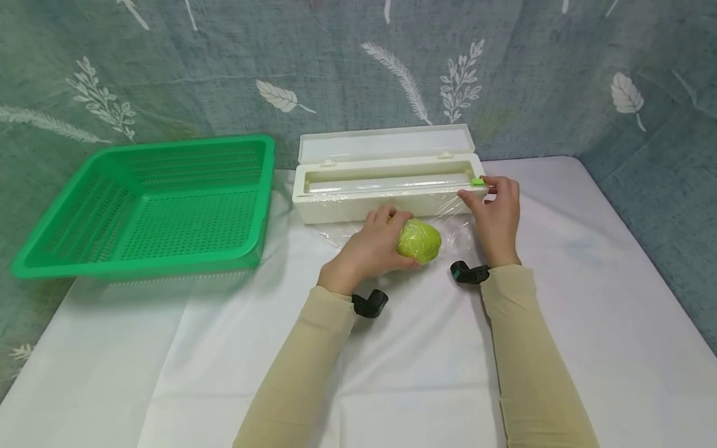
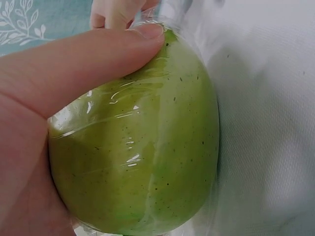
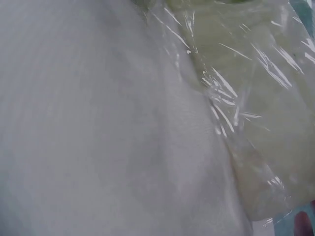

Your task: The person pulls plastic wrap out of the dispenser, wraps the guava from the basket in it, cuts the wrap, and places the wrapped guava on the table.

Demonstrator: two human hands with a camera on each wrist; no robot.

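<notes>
My left hand (image 1: 374, 246) grips a round, speckled green fruit (image 1: 421, 241) wrapped in cling film. Up close in the left wrist view, the thumb lies along the top of the fruit (image 2: 147, 157), over the wrinkled film. Behind it stands a white cling film dispenser (image 1: 358, 210) with its lid raised, the roll inside. At the dispenser's right end my right hand (image 1: 500, 214) pinches the small green slide cutter (image 1: 477, 182), thumb on the front edge. Clear film (image 1: 460, 210) hangs from that edge toward the fruit; the right wrist view has its creased sheet (image 3: 266, 88).
A green plastic basket (image 1: 254, 239) stands to the left of the dispenser. White cloth (image 1: 224, 373) covers the table, and a patterned grey-green curtain (image 1: 347, 56) hangs along its back. The dispenser's open lid (image 1: 386, 144) leans back close to the curtain.
</notes>
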